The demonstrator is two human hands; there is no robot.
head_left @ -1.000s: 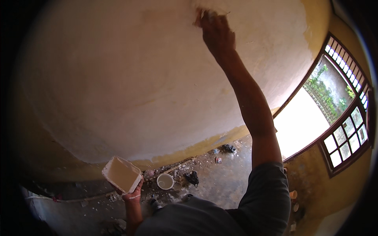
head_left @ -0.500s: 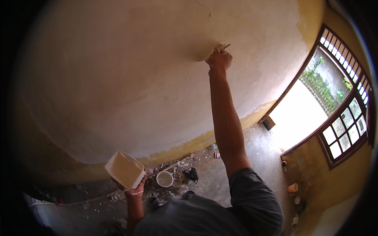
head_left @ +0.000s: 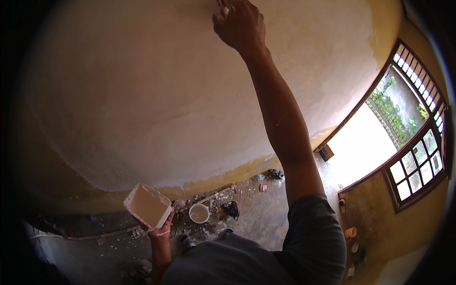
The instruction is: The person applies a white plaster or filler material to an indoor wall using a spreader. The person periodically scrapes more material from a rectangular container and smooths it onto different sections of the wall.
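1. I watch the left hand [head_left: 160,230] gripping the tub [head_left: 155,193] of pale paste [head_left: 147,207], low before the wall [head_left: 142,104].
2. I see the right hand [head_left: 241,26], raised high before the wall, pinching 1 mostly hidden tool [head_left: 223,6].

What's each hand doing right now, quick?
Left hand: holding a tub by its near side.
Right hand: closed on a tool, mostly hidden or cut off at the top edge.

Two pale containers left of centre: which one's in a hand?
The rectangular tub, held in the left hand; the other, a round white bucket, stands on the floor.
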